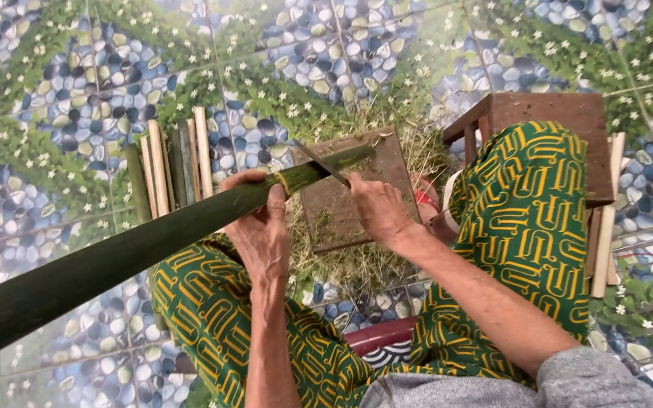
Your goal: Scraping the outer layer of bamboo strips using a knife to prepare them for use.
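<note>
Right hand (376, 208) hides the knife (320, 162) handle on bamboo (153, 242).

The left hand (260, 227) is closed in a fist-like grasp, thumb wrapped over the top and knuckles turned upward, its bare forearm running straight down toward the lower edge of the view. The right hand (376, 208) is also clenched, back of the hand up, its forearm stretching diagonally down to a grey sleeve at the lower right.
</note>
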